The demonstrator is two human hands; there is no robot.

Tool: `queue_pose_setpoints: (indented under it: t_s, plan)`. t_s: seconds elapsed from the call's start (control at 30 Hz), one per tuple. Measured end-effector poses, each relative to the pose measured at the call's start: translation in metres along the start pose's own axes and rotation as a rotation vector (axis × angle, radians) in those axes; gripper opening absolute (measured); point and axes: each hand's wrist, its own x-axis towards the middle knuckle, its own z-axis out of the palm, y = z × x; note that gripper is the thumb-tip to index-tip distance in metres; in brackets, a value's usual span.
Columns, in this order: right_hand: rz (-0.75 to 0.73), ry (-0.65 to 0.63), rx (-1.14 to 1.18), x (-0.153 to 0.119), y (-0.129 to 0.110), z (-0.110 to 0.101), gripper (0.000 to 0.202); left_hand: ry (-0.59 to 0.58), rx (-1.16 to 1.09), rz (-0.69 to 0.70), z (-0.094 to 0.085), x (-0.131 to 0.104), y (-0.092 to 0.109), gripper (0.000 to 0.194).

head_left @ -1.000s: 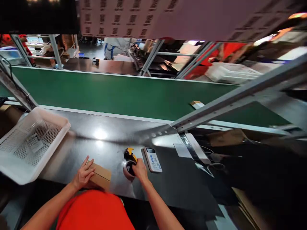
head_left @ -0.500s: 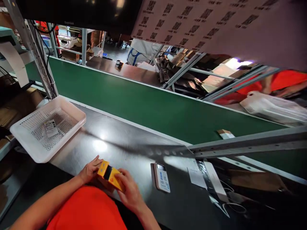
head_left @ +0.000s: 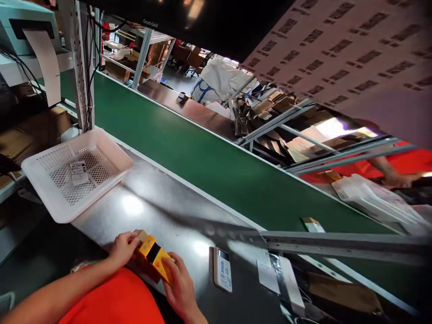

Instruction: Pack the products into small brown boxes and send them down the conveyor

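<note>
My right hand (head_left: 179,280) is wrapped round the near end of a yellow box (head_left: 157,257) with a black band across its top. Near its far end, my left hand (head_left: 125,247) has curled fingers on a small brown cardboard box (head_left: 142,235), which shows only in part beside and below the yellow box. Both hands are low over the metal table, just in front of the red shirt. To their right, a pale handheld device (head_left: 222,270) with a small screen lies on the table.
A white perforated basket (head_left: 111,166) on the left holds a labelled packet (head_left: 79,173). Beyond the metal table (head_left: 151,189) runs a green conveyor (head_left: 202,157), with a small box (head_left: 312,224) on it. A metal post (head_left: 337,245) crosses the right side. Another person's hand (head_left: 393,175) is at far right.
My left hand has shifted from the yellow box's end onto brown cardboard, which now shows there. My right hand keeps its hold. The whole view has tilted and turned left.
</note>
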Motion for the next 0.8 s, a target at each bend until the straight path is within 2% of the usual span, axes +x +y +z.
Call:
queue_pose_setpoints:
  t_s: [0.07, 0.13, 0.27, 0.37, 0.5, 0.63, 0.7, 0.8]
  plan:
    - [-0.039, 0.018, -0.003, -0.005, 0.005, 0.001, 0.057, -0.107, -0.108, -0.140, 0.012, -0.006, 0.002, 0.049]
    - [-0.077, -0.005, -0.008, -0.007, 0.008, -0.001, 0.058, -0.116, -0.162, -0.166, 0.020, -0.008, 0.003, 0.053]
    - [-0.089, -0.166, -0.084, -0.003, 0.004, -0.013, 0.070, -0.043, -0.121, -0.128, 0.023, -0.007, 0.001, 0.048]
    - [-0.071, -0.333, -0.090, 0.004, -0.003, -0.025, 0.074, 0.041, 0.000, -0.074, 0.020, -0.006, 0.003, 0.039]
    - [0.130, -0.518, -0.094, 0.007, -0.012, -0.036, 0.077, 0.171, 0.140, -0.014, 0.012, 0.006, 0.011, 0.035]
    - [0.197, -0.531, -0.169, -0.006, -0.012, -0.039, 0.071, 0.252, 0.156, 0.013, -0.004, 0.024, 0.017, 0.037]
    - [0.199, -0.513, -0.196, -0.017, -0.009, -0.038, 0.075, 0.228, 0.147, 0.031, -0.010, 0.031, 0.019, 0.036]
    - [0.213, -0.454, -0.202, -0.032, -0.005, -0.032, 0.084, 0.181, 0.145, 0.068, -0.009, 0.038, 0.023, 0.036]
